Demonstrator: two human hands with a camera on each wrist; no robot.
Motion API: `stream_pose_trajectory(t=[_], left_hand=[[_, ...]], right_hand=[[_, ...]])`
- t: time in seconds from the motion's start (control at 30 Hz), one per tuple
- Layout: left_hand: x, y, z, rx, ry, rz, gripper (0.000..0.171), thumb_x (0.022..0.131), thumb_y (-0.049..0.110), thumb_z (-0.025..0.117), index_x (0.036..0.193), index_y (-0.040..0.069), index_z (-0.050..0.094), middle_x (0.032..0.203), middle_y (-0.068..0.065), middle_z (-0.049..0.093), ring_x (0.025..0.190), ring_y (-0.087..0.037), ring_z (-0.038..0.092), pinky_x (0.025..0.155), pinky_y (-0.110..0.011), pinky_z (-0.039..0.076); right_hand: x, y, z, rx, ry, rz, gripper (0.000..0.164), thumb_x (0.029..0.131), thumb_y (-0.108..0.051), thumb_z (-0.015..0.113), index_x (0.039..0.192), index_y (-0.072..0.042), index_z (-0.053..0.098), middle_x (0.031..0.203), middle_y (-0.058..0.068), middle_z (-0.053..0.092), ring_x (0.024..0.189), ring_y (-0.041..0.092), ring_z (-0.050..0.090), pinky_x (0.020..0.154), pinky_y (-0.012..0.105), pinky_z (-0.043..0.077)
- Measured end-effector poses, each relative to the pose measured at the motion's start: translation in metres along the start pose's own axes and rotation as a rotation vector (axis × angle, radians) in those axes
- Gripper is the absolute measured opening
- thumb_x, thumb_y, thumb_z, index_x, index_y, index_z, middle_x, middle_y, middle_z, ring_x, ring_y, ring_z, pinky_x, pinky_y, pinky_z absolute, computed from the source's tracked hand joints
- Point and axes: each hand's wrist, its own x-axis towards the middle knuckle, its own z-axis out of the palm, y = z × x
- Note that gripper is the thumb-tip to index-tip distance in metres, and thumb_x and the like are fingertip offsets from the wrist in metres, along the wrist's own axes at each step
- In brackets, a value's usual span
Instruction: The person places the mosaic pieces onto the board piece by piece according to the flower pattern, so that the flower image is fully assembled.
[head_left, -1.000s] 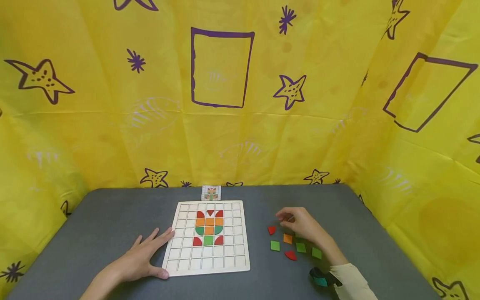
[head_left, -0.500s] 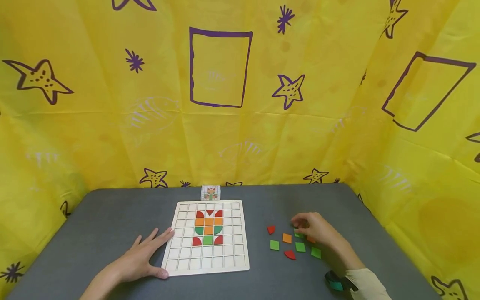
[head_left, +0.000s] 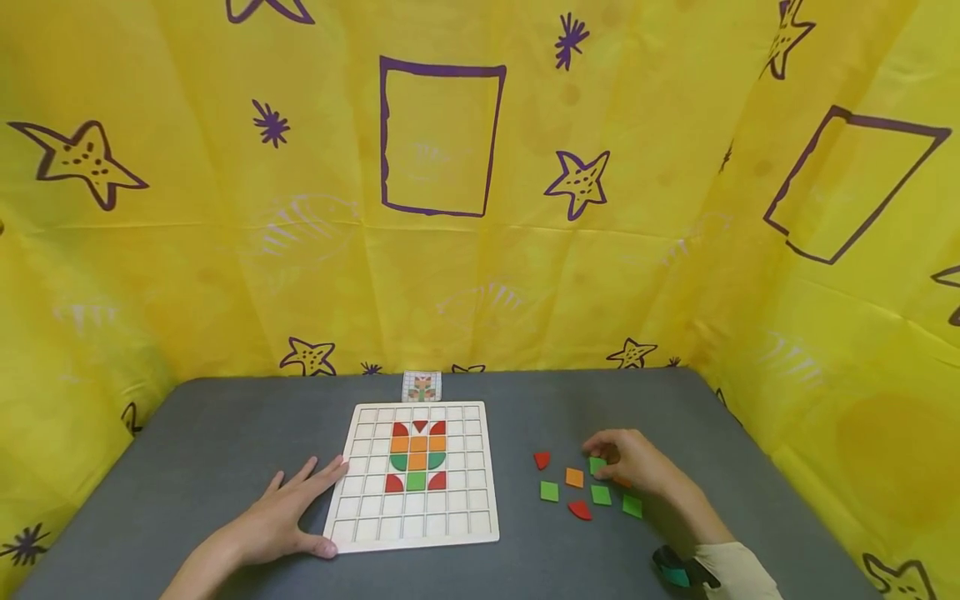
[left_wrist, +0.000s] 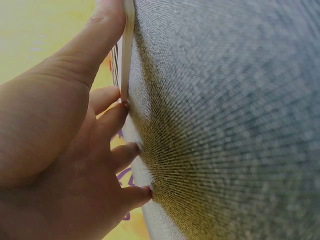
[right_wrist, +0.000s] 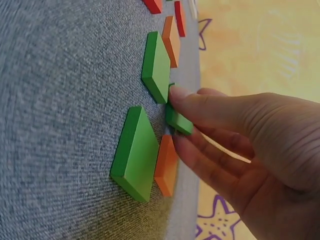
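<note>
My left hand (head_left: 272, 521) lies with spread, fairly straight fingers at the left side of the white grid board (head_left: 357, 508). In the left wrist view its thumb (left_wrist: 102, 30) touches the board's edge, and several fingertips rest on the table. Red, orange and green tiles form a flower-like pattern on the board. To the right, my right hand (head_left: 636, 463) pinches a green square tile (head_left: 597, 466) among the loose tiles. The right wrist view shows this green tile (right_wrist: 181, 122) between thumb and fingers, partly hidden, beside an orange tile (right_wrist: 167, 167).
Around the right hand lie loose green squares (head_left: 601, 495), an orange square (head_left: 574, 477) and red pieces (head_left: 580, 510). A small pattern card (head_left: 422, 386) stands behind the board. Yellow patterned cloth (head_left: 450, 275) borders the grey table (head_left: 247, 425).
My right hand has moved right from near the red piece to a green square tile, which its fingers have closed on. The left hand and board have stayed put.
</note>
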Motion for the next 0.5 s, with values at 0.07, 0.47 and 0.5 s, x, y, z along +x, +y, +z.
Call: stream_pose_trajectory(t=[0.07, 0.47, 0.5], left_hand=[[0.0, 0.0, 0.001, -0.001, -0.004, -0.005, 0.111, 0.06, 0.051, 0.085, 0.152, 0.013, 0.036, 0.158, -0.016, 0.03, 0.142, -0.055, 0.012, 0.103, -0.076, 0.0], [0.0, 0.0, 0.0, 0.001, -0.001, -0.007, 0.111, 0.06, 0.051, 0.085, 0.152, 0.014, 0.036, 0.158, -0.016, 0.03, 0.142, -0.054, 0.012, 0.104, -0.076, 0.0], [0.0, 0.0, 0.0, -0.001, 0.0, -0.007, 0.11, 0.06, 0.051, 0.085, 0.152, 0.014, 0.036, 0.158, -0.016, 0.03, 0.142, -0.054, 0.012, 0.104, -0.076, 0.0]], right_hand=[[0.0, -0.001, 0.0, 0.007, 0.0, 0.007, 0.029, 0.077, 0.0, 0.079, 0.105, -0.003, 0.071, 0.093, 0.002, 0.068, 0.081, 0.014, 0.062, 0.069, 0.027, 0.054], [0.011, -0.018, -0.006, -0.007, 0.038, -0.054, 0.027, 0.082, 0.006, 0.072, 0.108, 0.0, 0.07, 0.089, 0.002, 0.068, 0.079, 0.01, 0.062, 0.068, 0.024, 0.055], [0.012, -0.021, -0.005, -0.009, 0.038, -0.068, 0.027, 0.082, 0.006, 0.072, 0.108, 0.001, 0.07, 0.09, 0.003, 0.068, 0.079, 0.01, 0.063, 0.068, 0.024, 0.055]])
